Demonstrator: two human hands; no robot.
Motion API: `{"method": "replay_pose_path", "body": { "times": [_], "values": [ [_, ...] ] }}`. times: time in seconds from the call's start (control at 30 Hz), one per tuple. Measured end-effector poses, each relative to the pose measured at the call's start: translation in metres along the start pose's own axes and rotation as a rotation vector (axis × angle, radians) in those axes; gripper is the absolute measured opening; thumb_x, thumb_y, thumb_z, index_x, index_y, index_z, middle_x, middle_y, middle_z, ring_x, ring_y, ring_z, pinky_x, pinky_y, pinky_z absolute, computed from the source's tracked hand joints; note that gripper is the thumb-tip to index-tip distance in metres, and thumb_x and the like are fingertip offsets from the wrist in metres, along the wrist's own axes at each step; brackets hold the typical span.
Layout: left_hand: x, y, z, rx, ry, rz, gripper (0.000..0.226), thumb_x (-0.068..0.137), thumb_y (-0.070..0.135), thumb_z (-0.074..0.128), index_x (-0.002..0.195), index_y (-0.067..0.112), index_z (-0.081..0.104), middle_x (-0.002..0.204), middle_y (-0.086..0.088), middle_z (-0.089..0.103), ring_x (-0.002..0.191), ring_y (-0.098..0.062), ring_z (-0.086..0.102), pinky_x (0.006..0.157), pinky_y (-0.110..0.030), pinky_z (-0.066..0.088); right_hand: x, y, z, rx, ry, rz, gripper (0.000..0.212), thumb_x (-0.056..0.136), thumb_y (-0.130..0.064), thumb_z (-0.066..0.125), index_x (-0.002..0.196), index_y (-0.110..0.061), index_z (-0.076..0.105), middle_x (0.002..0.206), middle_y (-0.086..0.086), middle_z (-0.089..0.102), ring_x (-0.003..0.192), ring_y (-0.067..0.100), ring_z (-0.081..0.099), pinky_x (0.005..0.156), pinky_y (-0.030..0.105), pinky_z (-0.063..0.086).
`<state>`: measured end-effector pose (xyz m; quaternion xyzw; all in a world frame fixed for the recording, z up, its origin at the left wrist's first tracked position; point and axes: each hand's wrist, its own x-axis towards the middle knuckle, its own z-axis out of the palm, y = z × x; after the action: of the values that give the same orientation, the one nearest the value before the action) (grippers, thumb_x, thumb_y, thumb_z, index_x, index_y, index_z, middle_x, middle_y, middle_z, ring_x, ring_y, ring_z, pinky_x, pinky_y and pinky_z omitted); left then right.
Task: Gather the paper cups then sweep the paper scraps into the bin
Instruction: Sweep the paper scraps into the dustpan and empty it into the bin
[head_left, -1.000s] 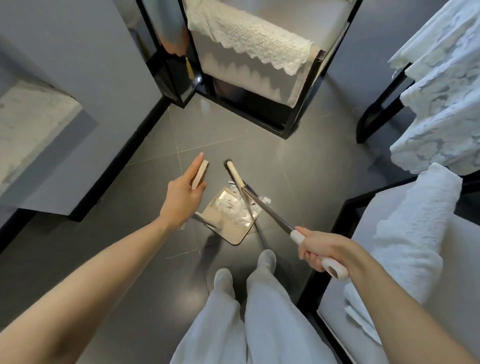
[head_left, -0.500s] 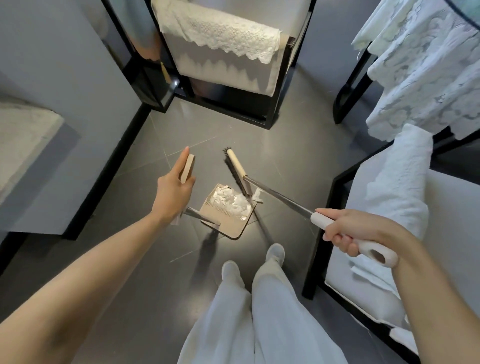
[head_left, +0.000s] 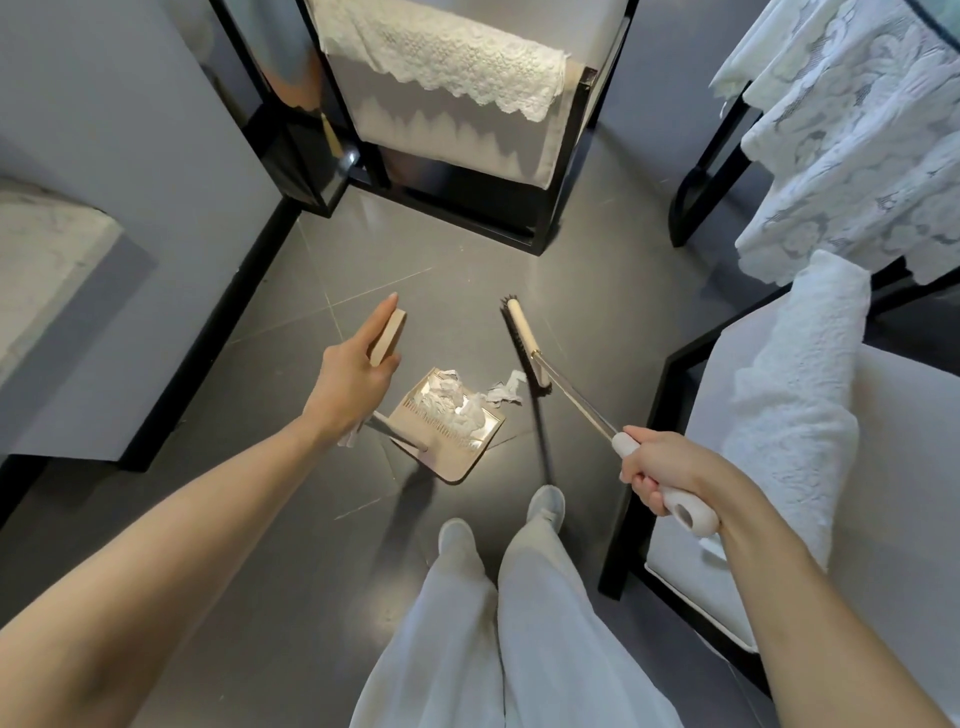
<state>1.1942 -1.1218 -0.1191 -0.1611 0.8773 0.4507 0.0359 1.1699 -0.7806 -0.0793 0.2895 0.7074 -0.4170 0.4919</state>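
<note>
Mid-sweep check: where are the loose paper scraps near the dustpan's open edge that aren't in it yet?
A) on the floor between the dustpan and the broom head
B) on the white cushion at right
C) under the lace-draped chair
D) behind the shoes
A: the white paper scraps lie on the dark floor just off the dustpan edge, right beside the broom head.

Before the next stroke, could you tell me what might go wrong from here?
The loose scraps lie just outside the dustpan rim; a hard stroke of the broom could flick them past. One scrap behind the dustpan, near the left hand, may be missed.
</note>
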Motion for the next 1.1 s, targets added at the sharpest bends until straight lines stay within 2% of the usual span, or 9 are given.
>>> {"method": "replay_pose_path", "body": {
  "times": [0.13,0.27,0.33,0.43,0.63,0.73,0.93,1.03,1.1],
  "values": [
    [0.013,0.006,0.005,0.032,-0.004,0.035,0.069,0.094,0.014,0.059,0.148,0.043,0.026,0.140,-0.006,0.049,0.103,-0.014,0.052,0.080,-0.019,0.047,0.008,-0.009,0.033,-0.197,-0.023,-0.054,0.085,0.080,0.006,0.048,0.152,-0.028,0.019,0.066,0.008,0.045,0.048,0.019,0.043,0.053,0.032,0.041],
    [0.019,0.009,0.006,0.033,-0.015,0.049,0.069,0.095,0.012,0.059,0.147,0.043,0.027,0.138,-0.008,0.051,0.109,-0.022,0.057,0.091,-0.035,0.052,0.010,-0.015,0.057,-0.071,-0.177,0.033,0.067,0.085,0.007,0.041,0.144,-0.025,0.035,0.053,0.003,0.046,0.039,0.008,0.036,0.037,0.020,0.034],
    [0.020,0.006,0.003,0.039,-0.010,0.059,0.069,0.095,0.013,0.058,0.147,0.044,0.026,0.136,-0.009,0.053,0.101,-0.016,0.058,0.085,-0.027,0.051,0.004,-0.016,0.064,-0.088,-0.241,0.061,0.069,0.086,0.006,0.043,0.140,-0.036,0.037,0.048,0.000,0.046,0.036,0.005,0.036,0.034,0.016,0.034],
    [0.017,-0.004,-0.003,0.065,0.019,0.051,0.069,0.095,0.013,0.058,0.148,0.042,0.025,0.132,-0.008,0.055,0.090,-0.006,0.058,0.070,-0.008,0.043,-0.008,-0.017,0.076,-0.140,-0.267,0.061,0.068,0.086,0.005,0.046,0.137,-0.039,0.039,0.062,0.004,0.048,0.039,0.004,0.038,0.036,0.015,0.036],
    [-0.012,-0.016,-0.016,0.005,0.098,0.008,0.069,0.094,0.011,0.059,0.149,0.037,0.028,0.125,0.005,0.053,0.090,0.002,0.057,0.074,-0.005,0.040,-0.023,-0.017,0.079,-0.075,-0.272,0.053,0.052,0.087,0.004,0.046,0.119,-0.038,0.043,0.061,0.004,0.050,0.038,0.004,0.041,0.037,0.015,0.037],
    [-0.027,-0.017,-0.030,-0.029,0.162,-0.016,0.068,0.093,0.012,0.060,0.148,0.039,0.029,0.122,0.010,0.050,0.097,-0.003,0.057,0.085,-0.015,0.044,-0.030,-0.020,0.084,-0.094,-0.288,0.025,0.052,0.087,0.003,0.046,0.116,-0.039,0.043,0.048,0.001,0.050,0.036,0.004,0.040,0.034,0.016,0.037],
    [-0.081,-0.021,-0.065,-0.091,0.390,-0.095,0.067,0.094,0.012,0.059,0.145,0.045,0.032,0.105,0.023,0.050,0.083,0.020,0.055,0.061,0.002,0.040,-0.050,-0.031,0.092,-0.176,-0.354,-0.038,0.036,0.087,-0.001,0.052,0.104,-0.032,0.055,0.047,0.001,0.051,0.035,0.005,0.042,0.033,0.016,0.037],
    [-0.126,-0.023,-0.072,-0.110,0.530,-0.164,0.065,0.094,0.015,0.059,0.144,0.048,0.032,0.118,0.013,0.053,0.086,0.009,0.060,0.063,-0.002,0.045,-0.063,-0.030,0.099,-0.249,-0.369,-0.083,0.039,0.090,-0.001,0.052,0.114,-0.032,0.051,0.045,0.000,0.050,0.036,0.005,0.040,0.032,0.016,0.036],
    [-0.164,-0.022,-0.072,-0.134,0.637,-0.192,0.064,0.094,0.014,0.059,0.141,0.050,0.034,0.122,0.008,0.056,0.088,-0.001,0.062,0.075,-0.011,0.050,-0.072,-0.021,0.105,-0.301,-0.413,-0.117,0.043,0.092,-0.001,0.051,0.119,-0.033,0.047,0.046,0.000,0.048,0.036,0.004,0.038,0.032,0.016,0.036]
  ]
}}
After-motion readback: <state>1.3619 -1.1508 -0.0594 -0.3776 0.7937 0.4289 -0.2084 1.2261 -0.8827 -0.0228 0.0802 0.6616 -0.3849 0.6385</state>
